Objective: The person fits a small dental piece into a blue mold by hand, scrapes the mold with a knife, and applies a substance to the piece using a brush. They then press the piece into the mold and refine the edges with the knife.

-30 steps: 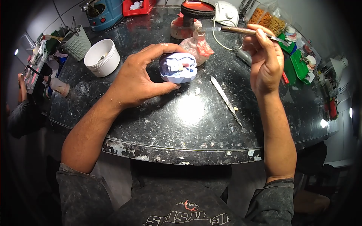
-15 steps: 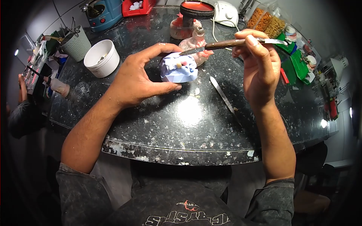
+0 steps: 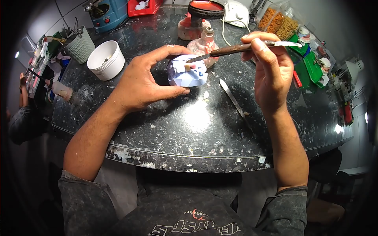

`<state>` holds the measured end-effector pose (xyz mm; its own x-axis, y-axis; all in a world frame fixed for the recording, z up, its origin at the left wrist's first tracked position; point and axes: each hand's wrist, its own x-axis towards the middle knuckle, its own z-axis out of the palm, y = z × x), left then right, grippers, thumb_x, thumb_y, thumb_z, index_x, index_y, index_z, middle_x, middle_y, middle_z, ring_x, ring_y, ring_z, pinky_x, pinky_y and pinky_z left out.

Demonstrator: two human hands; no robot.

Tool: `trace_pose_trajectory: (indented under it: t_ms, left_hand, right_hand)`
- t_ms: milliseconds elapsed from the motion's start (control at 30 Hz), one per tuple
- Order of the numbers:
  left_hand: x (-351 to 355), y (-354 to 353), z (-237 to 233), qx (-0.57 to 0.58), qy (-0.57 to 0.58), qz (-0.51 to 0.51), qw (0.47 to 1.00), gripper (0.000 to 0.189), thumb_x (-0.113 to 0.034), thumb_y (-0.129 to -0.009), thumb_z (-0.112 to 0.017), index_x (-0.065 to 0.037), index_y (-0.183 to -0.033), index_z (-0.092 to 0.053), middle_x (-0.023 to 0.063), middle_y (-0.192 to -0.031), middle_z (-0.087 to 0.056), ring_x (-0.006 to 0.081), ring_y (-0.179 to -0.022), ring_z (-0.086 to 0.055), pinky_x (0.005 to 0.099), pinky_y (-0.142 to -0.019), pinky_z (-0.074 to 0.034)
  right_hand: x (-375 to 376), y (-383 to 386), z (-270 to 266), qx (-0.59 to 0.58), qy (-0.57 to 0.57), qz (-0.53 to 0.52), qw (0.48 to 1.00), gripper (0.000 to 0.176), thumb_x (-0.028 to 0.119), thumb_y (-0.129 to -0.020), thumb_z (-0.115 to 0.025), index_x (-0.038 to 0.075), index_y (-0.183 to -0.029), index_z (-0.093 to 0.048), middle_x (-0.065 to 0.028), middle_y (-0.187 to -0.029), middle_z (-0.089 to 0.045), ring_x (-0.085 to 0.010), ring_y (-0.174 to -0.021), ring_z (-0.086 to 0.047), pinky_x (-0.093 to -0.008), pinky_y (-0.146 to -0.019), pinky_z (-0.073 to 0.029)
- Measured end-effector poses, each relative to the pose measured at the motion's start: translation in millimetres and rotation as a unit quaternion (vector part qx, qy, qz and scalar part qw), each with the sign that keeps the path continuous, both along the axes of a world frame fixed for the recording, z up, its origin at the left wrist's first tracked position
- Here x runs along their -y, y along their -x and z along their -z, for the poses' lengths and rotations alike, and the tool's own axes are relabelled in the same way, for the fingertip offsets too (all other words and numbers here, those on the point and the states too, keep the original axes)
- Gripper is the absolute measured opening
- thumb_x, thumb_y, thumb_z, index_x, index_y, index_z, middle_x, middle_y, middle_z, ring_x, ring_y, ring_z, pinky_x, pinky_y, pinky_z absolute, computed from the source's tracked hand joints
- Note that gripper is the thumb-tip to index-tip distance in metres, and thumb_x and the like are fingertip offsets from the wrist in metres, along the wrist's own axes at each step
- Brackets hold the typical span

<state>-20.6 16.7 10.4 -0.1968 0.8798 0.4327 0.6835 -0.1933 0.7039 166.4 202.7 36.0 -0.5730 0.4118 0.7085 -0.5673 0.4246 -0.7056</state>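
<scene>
My left hand [image 3: 147,76] is closed around the edge of a pale lavender plaster dental model [image 3: 185,81], thumb below and fingers above. Small reddish and yellowish bits show on its upper face. In my right hand [image 3: 271,65] is a wax knife [image 3: 232,50] with a brown wooden handle, gripped between thumb and fingers. Its dark blade points left, and the tip is at the top of the model; whether it touches cannot be made out. A metal scalpel handle [image 3: 232,98] lies on the table between my hands. Just behind the model stands a wax-smeared glass burner [image 3: 201,46].
A white tub [image 3: 101,72] stands on the dark, speckled table [image 3: 169,137] at left, near a grey pot of tools [image 3: 78,47]. Behind are a blue machine [image 3: 105,17], a red bin [image 3: 143,7] and a round red-topped stand [image 3: 205,8]. Another person's arm [image 3: 24,92] shows far left.
The wax knife has tilted and shifted slightly, its tip now lower and a little left over the model. My left hand and the model have hardly moved.
</scene>
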Motion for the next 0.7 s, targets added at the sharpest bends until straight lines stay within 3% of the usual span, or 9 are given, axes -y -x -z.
trace_pose_trajectory:
  t_ms: [233, 300, 433, 500, 700]
  left_hand:
    - [-0.7, 1.2, 1.9, 0.011, -0.008, 0.021, 1.0, 0.07, -0.009, -0.064, -0.086, -0.004, -0.129, -0.061, 0.0092, -0.128, -0.063, 0.0202, -0.125, -0.056, 0.0357, -0.113, -0.037]
    - [-1.5, 1.0, 3.4, -0.008, -0.034, 0.015, 0.999, 0.065, -0.012, -0.067, -0.084, -0.01, -0.128, -0.063, 0.0092, -0.124, -0.068, 0.021, -0.118, -0.063, 0.0369, -0.107, -0.045]
    - [-0.2, -1.0, 1.1, -0.003, -0.023, 0.007, 1.0, 0.065, -0.012, -0.067, -0.085, -0.009, -0.128, -0.063, 0.0095, -0.124, -0.068, 0.0213, -0.118, -0.063, 0.037, -0.108, -0.044]
    - [0.6, -1.5, -0.5, 0.018, 0.005, 0.014, 1.0, 0.067, -0.007, -0.065, -0.084, -0.004, -0.128, -0.061, 0.0092, -0.128, -0.064, 0.0202, -0.124, -0.057, 0.0358, -0.112, -0.038]
    - [0.0, -0.6, 0.5, 0.011, 0.002, 0.016, 1.0, 0.068, -0.008, -0.065, -0.086, -0.004, -0.128, -0.062, 0.0094, -0.127, -0.065, 0.0199, -0.123, -0.058, 0.0359, -0.112, -0.038]
  right_hand:
    - [0.3, -1.5, -1.9, -0.005, -0.013, -0.009, 1.0, 0.017, 0.015, -0.096, -0.063, -0.001, -0.101, -0.068, -0.0072, -0.099, -0.071, -0.0126, -0.084, -0.064, -0.0267, -0.079, -0.051]
    - [0.0, -1.8, -2.5, -0.007, -0.02, -0.012, 1.0, 0.017, 0.014, -0.096, -0.063, -0.001, -0.101, -0.067, -0.0073, -0.099, -0.071, -0.0126, -0.083, -0.064, -0.0266, -0.078, -0.051]
    - [1.4, -2.5, -3.2, -0.005, -0.014, -0.009, 1.0, 0.016, 0.014, -0.096, -0.063, -0.001, -0.101, -0.067, -0.0078, -0.1, -0.071, -0.0125, -0.083, -0.064, -0.0265, -0.078, -0.051]
    - [1.6, -2.4, -2.9, -0.004, -0.009, -0.01, 1.0, 0.016, 0.013, -0.096, -0.063, -0.001, -0.101, -0.067, -0.0079, -0.099, -0.071, -0.0125, -0.083, -0.064, -0.0265, -0.078, -0.051]
    - [1.2, -2.1, -2.9, -0.008, -0.028, -0.012, 0.999, 0.016, 0.013, -0.096, -0.063, -0.001, -0.101, -0.067, -0.0076, -0.099, -0.07, -0.0123, -0.083, -0.064, -0.0265, -0.078, -0.051]
